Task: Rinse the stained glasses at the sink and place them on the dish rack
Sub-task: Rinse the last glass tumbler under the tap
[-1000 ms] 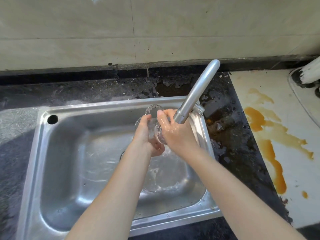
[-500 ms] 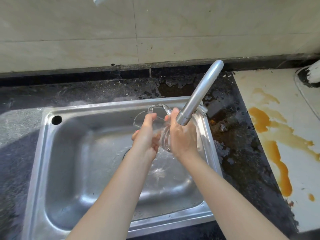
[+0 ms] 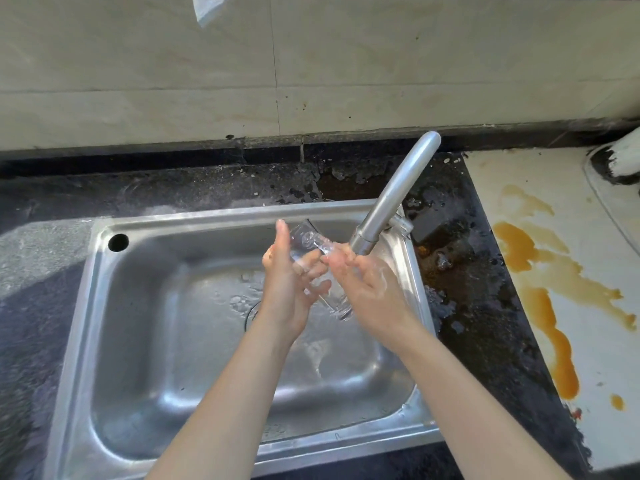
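Glass tilted (under faucet), gripped between left hand and right hand.

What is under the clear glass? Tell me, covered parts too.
Under the clear drinking glass lies the wet stainless steel sink basin. Its round drain shows only at one edge; the left hand and forearm cover the rest.

One cam, head-worn, wide-angle; straight lines bowed twd the frame edges. It looked fwd & steeply down over the sink, facing the tiled wall across the top. Close range: both forearms ran in from the bottom edge, w/ left hand, right hand & glass near centre under the faucet. Dark counter sat right of the sink; a stained pale surface was cut off by the right edge.
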A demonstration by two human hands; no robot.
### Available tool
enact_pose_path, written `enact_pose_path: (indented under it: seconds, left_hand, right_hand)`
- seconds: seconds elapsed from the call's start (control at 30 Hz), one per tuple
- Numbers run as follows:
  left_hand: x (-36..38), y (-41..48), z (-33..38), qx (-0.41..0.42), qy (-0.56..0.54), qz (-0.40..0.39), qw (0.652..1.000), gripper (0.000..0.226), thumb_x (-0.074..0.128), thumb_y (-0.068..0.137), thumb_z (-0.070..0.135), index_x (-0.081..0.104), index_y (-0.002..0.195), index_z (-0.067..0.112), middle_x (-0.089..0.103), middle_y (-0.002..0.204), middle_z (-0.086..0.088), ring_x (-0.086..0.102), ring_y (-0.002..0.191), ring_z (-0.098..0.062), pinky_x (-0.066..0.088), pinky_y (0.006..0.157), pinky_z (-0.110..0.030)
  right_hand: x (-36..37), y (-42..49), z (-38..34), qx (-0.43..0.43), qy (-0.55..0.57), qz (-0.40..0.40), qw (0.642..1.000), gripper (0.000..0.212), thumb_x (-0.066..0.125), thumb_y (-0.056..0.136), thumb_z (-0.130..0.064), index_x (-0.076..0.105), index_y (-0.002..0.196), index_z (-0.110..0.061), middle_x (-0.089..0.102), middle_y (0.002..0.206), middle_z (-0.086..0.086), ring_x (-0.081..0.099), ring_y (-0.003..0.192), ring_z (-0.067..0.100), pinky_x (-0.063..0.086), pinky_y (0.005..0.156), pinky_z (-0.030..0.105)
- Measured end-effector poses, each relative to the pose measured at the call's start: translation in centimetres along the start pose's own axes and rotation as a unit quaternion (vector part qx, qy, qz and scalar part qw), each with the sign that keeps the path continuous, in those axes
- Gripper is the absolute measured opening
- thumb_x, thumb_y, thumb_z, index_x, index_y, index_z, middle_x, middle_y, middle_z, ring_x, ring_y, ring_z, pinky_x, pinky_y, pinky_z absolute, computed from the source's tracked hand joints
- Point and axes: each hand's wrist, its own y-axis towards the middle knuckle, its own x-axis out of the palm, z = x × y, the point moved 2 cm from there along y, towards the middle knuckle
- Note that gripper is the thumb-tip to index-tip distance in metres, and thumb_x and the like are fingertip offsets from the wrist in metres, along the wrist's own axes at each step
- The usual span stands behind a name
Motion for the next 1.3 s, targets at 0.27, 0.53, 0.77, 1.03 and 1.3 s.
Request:
enact_pose_path:
  seconds: [0.27, 0.53, 0.77, 1.03, 1.3]
  left_hand:
    - [1.8, -0.8, -1.0, -0.002, 0.114, -0.036, 0.993, 0.08, 0.075, 0.054, 0.065, 0.059, 0.118, 0.021, 0.067, 0.096, -0.008, 0.058, 0.073, -0.017, 0.046, 0.068, -0.031]
    - [0.4, -2.0, -2.6, 0.024, 0.192, -0.102, 0.976, 0.084, 0.088, 0.048, 0.051, 0.054, 0.116, 0.016, 0.072, 0.093, 0.002, 0.066, 0.095, -0.018, 0.045, 0.098, -0.043]
    - [0.2, -3.0, -1.3, 0.166, 0.325, -0.052, 0.929, 0.071, 0.093, 0.051, 0.028, 0.054, 0.111, 0.029, 0.064, 0.099, 0.015, 0.06, 0.092, 0.003, 0.046, 0.085, -0.017]
    - [-0.4, -3.4, -0.3, 0.175, 0.522, -0.062, 0.832, 0.076, 0.087, 0.045, 0.052, 0.054, 0.11, 0.033, 0.061, 0.101, 0.019, 0.057, 0.096, 0.004, 0.043, 0.08, -0.014]
    - [-0.5, -2.0, -1.7, -0.078, 0.311, -0.038, 0.946, 0.063, 0.076, 0.046, 0.065, 0.072, 0.096, 0.028, 0.068, 0.089, 0.0, 0.069, 0.077, -0.019, 0.043, 0.074, -0.033]
  right_hand:
    - [-2.2, -3.5, 3.0, 0.009, 0.071, 0.002, 0.997, 0.02, 0.054, 0.091, -0.035, 0.073, 0.088, -0.031, 0.066, 0.102, -0.023, 0.053, 0.118, 0.005, 0.042, 0.098, 0.018]
    - [-4.3, -5.1, 5.2, 0.059, 0.127, -0.052, 0.989, 0.019, 0.064, 0.084, -0.026, 0.076, 0.074, -0.016, 0.072, 0.104, -0.001, 0.054, 0.121, 0.006, 0.042, 0.091, 0.016]
    - [-5.7, -3.5, 6.0, 0.122, 0.092, -0.102, 0.983, 0.019, 0.07, 0.081, -0.004, 0.075, 0.099, -0.006, 0.074, 0.105, 0.002, 0.064, 0.11, 0.011, 0.042, 0.1, 0.027]
    - [-7.3, 0.1, 4.3, 0.045, -0.268, 0.084, 0.959, 0.017, 0.059, 0.087, -0.012, 0.064, 0.102, -0.019, 0.058, 0.091, -0.008, 0.055, 0.077, 0.01, 0.045, 0.073, 0.025]
    - [-8.2, 5.3, 3.6, 0.043, -0.456, 0.107, 0.882, 0.049, 0.049, 0.098, -0.027, 0.035, 0.139, -0.006, 0.046, 0.135, 0.014, 0.042, 0.124, 0.029, 0.04, 0.096, 0.04]
